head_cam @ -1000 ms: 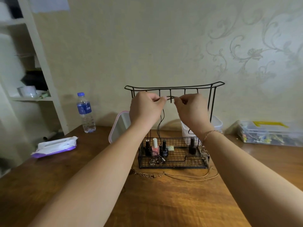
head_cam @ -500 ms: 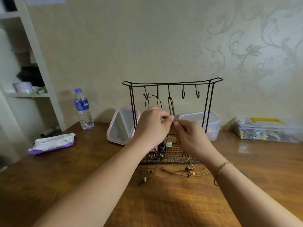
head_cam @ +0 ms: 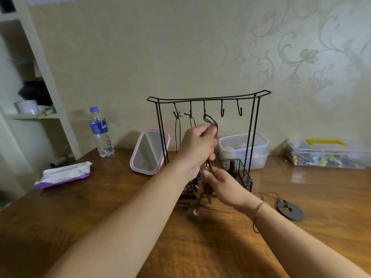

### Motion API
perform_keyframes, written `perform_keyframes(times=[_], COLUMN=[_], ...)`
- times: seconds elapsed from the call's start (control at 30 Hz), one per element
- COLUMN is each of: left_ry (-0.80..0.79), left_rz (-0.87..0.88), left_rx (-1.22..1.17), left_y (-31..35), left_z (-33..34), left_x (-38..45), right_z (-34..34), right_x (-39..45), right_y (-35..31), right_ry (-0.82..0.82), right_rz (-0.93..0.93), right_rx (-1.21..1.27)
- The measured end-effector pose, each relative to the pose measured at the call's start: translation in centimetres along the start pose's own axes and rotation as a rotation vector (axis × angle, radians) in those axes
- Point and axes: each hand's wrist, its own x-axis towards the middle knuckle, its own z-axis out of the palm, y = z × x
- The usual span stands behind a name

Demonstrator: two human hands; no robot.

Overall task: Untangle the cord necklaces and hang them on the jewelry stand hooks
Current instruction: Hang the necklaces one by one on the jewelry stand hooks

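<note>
Dropped lower since earlier: left hand (head_cam: pixel 197 146) and right hand (head_cam: pixel 222 183), fingers pinched shut on brown cord necklace (head_cam: pixel 210 122) looped over third hook of black wire jewelry stand (head_cam: pixel 208 98). Three hooks filled, two empty; dark disc-pendant necklace (head_cam: pixel 289 210) unhung on wooden desk (head_cam: pixel 321 197).

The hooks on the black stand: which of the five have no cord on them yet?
The two rightmost hooks, the fourth hook and the fifth hook counted from the left, hang bare. The three to their left each carry a dark cord; the left hand holds the third's.
</note>
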Motion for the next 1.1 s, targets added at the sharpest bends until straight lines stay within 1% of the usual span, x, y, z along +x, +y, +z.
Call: perform_keyframes(times=[0.07,0.1,0.13,0.2,0.27,0.37,0.43,0.53,0.63,0.73,0.83,0.93,1.07,1.1], left_ry=[0.015,0.017,0.020,0.043,0.073,0.092,0.110,0.130,0.130,0.134,0.134,0.118,0.087,0.090], left_rz=[0.034,0.055,0.076,0.108,0.141,0.175,0.164,0.122,0.083,0.072,0.123,0.156,0.121,0.111], left_rx=[-0.013,-0.011,-0.002,0.024,0.058,0.132,0.165,0.199,0.251,0.306,0.385,0.374,0.429,0.451], left_y=[0.8,1.2,1.5,1.9,2.0,1.7,1.0,-0.2,-1.6,-2.5,-2.7,-2.7,-3.5,-3.8], left_z=[0.0,0.0,0.1,0.1,0.0,-0.5,-0.9,-1.3,-1.4,-1.2,-0.7,-0.4,-0.4,-0.4], left_x=[0.4,0.6,0.8,1.1,1.6,2.2,2.5,2.6,2.5,2.3,2.1,2.2,2.6,2.8], right_z=[-0.4,-0.6,-0.8,-1.2,-1.5,-1.7,-1.5,-0.4,0.5,0.4,0.0,-0.3,-0.4,-0.5], right_x=[1.2,1.9,2.7,4.2,5.5,7.2,7.8,7.6,7.3,7.9,8.7,9.1,9.4,9.3], right_y=[-0.4,-0.9,-1.3,-2.1,-2.3,-1.7,-1.0,0.4,1.6,2.7,3.3,3.8,4.2,4.2], right_ry=[0.055,0.111,0.170,0.276,0.343,0.383,0.366,0.298,0.237,0.225,0.165,0.144,0.072,0.066], right_rz=[0.029,0.021,-0.013,-0.121,-0.214,-0.276,-0.264,-0.241,-0.169,-0.096,-0.067,-0.062,-0.018,-0.020], right_rx=[0.207,0.248,0.219,-0.001,-0.207,-0.311,-0.307,-0.254,-0.254,-0.339,-0.501,-0.620,-0.810,-0.820])
